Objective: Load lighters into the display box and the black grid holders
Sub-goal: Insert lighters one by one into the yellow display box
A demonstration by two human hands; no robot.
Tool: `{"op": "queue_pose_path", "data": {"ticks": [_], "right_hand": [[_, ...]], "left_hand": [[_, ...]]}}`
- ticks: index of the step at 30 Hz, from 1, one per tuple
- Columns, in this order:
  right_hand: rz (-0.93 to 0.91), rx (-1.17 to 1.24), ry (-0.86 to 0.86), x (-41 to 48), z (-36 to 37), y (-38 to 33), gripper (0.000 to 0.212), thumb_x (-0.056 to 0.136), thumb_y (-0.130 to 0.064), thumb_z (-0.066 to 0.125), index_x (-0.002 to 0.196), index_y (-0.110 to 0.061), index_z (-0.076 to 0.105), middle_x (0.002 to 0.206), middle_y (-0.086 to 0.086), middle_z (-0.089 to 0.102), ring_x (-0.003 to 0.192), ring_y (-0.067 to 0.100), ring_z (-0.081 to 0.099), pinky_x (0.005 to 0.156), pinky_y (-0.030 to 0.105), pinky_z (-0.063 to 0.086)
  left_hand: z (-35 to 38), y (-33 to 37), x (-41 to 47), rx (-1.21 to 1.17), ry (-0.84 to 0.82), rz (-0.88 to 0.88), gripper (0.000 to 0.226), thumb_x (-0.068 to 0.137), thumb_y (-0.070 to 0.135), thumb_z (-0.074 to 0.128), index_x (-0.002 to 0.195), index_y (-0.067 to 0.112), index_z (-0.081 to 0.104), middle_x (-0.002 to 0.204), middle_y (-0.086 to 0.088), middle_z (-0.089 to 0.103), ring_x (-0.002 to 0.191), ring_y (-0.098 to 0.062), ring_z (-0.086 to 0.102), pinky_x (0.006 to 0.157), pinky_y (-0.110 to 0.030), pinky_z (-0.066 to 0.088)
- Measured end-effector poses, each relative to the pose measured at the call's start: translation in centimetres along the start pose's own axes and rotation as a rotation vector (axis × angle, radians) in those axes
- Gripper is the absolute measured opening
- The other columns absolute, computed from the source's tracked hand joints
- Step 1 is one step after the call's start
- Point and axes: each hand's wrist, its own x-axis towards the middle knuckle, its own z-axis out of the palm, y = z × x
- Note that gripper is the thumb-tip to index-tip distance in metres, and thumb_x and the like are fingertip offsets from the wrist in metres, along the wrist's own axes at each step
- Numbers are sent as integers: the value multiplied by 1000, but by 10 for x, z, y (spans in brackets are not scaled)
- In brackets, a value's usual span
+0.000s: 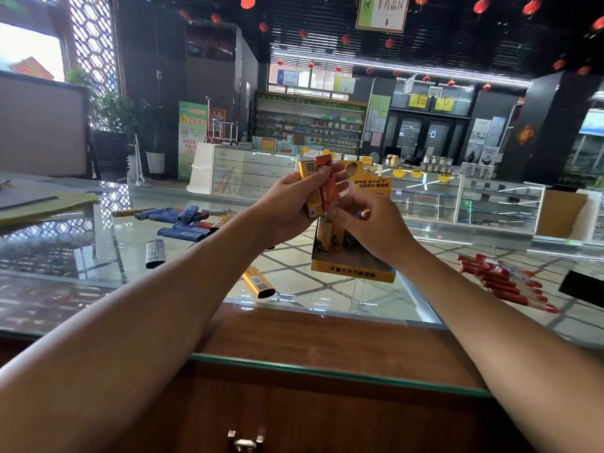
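My left hand [287, 204] grips a yellow lighter [309, 178] and an orange lighter [328, 191] upright, above the yellow display box [353, 269]. My right hand [369, 223] pinches the lower end of the orange lighter with its fingertips. A few lighters stand inside the box [330, 237], partly hidden by my right hand. The box's tall yellow back card [372, 181] rises behind both hands.
On the glass counter [294, 273] lie a heap of blue lighters [183, 223], a silver lighter [155, 253], a yellow lighter [258, 282] and a row of red lighters [500, 279]. A black object [581, 287] sits at the right edge. A wooden ledge [327, 341] runs along the near side.
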Motion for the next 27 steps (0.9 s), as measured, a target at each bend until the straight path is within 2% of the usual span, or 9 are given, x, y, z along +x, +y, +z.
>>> {"op": "queue_pose_path", "data": {"ticks": [3, 6, 11, 14, 17, 20, 22, 24, 27], "right_hand": [[19, 22, 0, 1, 1, 1, 15, 94, -36, 73, 94, -21, 74, 85, -10, 72, 79, 4, 64, 67, 9, 42], [41, 59, 29, 3, -2, 3, 21, 95, -36, 72, 99, -15, 76, 87, -5, 73, 80, 9, 66, 70, 16, 46], [131, 181, 104, 3, -9, 0, 7, 97, -25, 70, 91, -20, 70, 85, 1, 70, 75, 10, 62, 67, 21, 48], [167, 216, 141, 3, -14, -1, 8, 97, -24, 68, 89, -23, 67, 83, -1, 67, 69, 10, 58, 61, 22, 46], [189, 240, 189, 5, -17, -1, 8, 99, -23, 66, 92, -18, 67, 81, 3, 66, 71, 16, 56, 63, 30, 45], [203, 266, 237, 6, -19, 0, 10, 99, -21, 65, 89, -18, 65, 80, 10, 65, 72, 25, 55, 66, 44, 47], [211, 282, 269, 6, -21, 1, 12, 99, -20, 64, 87, -19, 64, 82, 10, 66, 74, 26, 57, 73, 51, 51], [228, 314, 302, 7, -23, 1, 12, 99, -18, 61, 87, -19, 63, 80, 5, 65, 75, 22, 58, 75, 46, 52], [244, 344, 343, 8, -25, 2, 14, 101, -14, 58, 89, -20, 61, 79, 0, 64, 72, 13, 60, 67, 26, 48]], "left_hand": [[0, 0, 0, 18, 6, 7, 27, 108, 16, 47, 124, 5, 65, 118, -11, 72, 120, -26, 65, 108, -44, 49], [-2, 0, 2, 6, 34, 21, 28, 108, 16, 48, 129, 4, 63, 121, -14, 69, 118, -28, 65, 108, -45, 48], [-3, 1, 1, -3, 128, 35, 24, 105, 19, 54, 118, 4, 67, 109, -16, 73, 104, -27, 71, 102, -47, 55], [-3, 4, 0, 39, 176, 29, 19, 102, 25, 61, 109, 9, 69, 106, -10, 74, 93, -23, 72, 81, -36, 60], [-3, 5, -1, 141, 239, 20, 21, 99, 30, 66, 108, 11, 67, 100, -2, 76, 75, -15, 66, 61, -27, 48], [-5, 2, 0, 320, 274, 52, 20, 100, 31, 64, 105, 11, 66, 97, 1, 74, 66, -11, 57, 52, -22, 44], [-6, 0, 1, 542, 270, 97, 20, 102, 31, 62, 99, 12, 68, 81, 7, 72, 60, -9, 53, 49, -21, 42], [-8, -3, 1, 782, 239, 136, 23, 103, 30, 61, 90, 11, 67, 63, 7, 60, 52, -8, 47, 47, -21, 39], [-9, -8, 1, 1080, 158, 183, 33, 101, 28, 63, 85, -1, 65, 60, 2, 49, 44, -3, 37, 45, -19, 33]]}}
